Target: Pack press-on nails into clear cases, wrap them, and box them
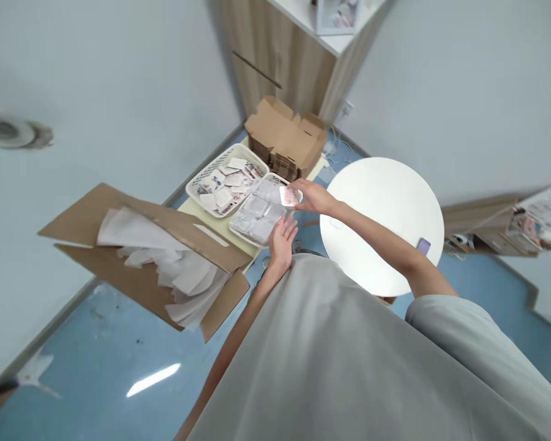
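Observation:
My right hand (313, 197) grips a small card (289, 196) with a pinkish print, thumb and fingers at its right edge. Just below it, my left hand (282, 240) is held palm up with its fingers apart and nothing in it. Beneath both hands is a white basket (245, 237) filled with stacks of clear plastic sleeves (257, 207). Beside it, to the left, another white basket (191, 191) holds many loose printed cards (224, 197). Both baskets rest on a low pale yellow surface (193, 211).
Folded brown cardboard boxes (284, 131) are stacked behind the baskets. An open carton (133, 282) with white paper sheets (183, 263) stands at the left. On the right is a round white table (386, 190) bearing a purple phone (423, 246). A wooden cabinet (284, 55) fills the corner.

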`<state>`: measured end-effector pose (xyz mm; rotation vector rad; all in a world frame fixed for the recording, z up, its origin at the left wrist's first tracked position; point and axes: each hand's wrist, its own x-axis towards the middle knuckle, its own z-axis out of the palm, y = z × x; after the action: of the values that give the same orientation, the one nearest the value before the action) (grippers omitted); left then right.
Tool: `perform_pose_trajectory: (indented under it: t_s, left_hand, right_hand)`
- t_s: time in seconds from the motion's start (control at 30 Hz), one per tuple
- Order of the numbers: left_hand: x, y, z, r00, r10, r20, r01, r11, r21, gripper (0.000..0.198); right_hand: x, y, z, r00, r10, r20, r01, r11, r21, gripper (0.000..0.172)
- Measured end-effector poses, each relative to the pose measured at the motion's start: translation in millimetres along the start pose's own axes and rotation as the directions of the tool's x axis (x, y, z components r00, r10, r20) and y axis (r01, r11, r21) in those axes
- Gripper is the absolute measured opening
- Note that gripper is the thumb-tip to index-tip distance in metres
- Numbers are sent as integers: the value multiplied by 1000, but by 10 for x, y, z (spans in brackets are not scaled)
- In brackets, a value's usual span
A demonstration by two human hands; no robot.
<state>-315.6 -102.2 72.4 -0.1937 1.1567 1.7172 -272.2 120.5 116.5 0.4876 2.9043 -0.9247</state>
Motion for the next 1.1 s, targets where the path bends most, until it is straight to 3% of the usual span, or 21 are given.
perform_pose_trajectory:
  t_s: [0.2,0.33,0.53,0.63,0.7,0.8,0.93,1.0,1.1]
  left_hand:
    - [-187,-323,104,993,-90,79,76,983,169,55]
    - [-304,-474,156,981,-140,135,113,975,191,48]
    - [-258,-522,223,979,-117,170,71,965,253,57]
    - [-203,-507,279,986,-73,153,29,961,276,63]
    - [-178,-493,321,990,-31,138,-9,961,276,63]
    - [-154,-478,386,993,37,115,-69,954,293,63]
    - [-148,-491,484,990,114,83,-135,937,322,67]
    - [-162,-517,544,987,128,93,-152,929,336,68]
    - [-190,-576,644,982,135,132,-176,911,373,68]
  right_hand:
    - [-1230,-186,-44,994,94,52,-91,994,-54,71]
    - [-1762,-329,30,989,128,75,-120,987,-103,76]
    - [-2001,-359,154,993,119,-6,-119,990,-70,76]
    - [-2028,-279,188,981,145,-128,-142,989,36,79]
    - [-2058,-213,234,946,234,-226,-197,965,175,85]
    - [-2103,-133,380,860,428,-276,-254,830,496,96]
    - [-2102,-81,659,769,600,-220,-118,472,874,97]
    - [-2082,-57,776,725,659,-200,-31,321,947,91]
    - [-2085,-2,875,661,719,-214,59,235,970,86]
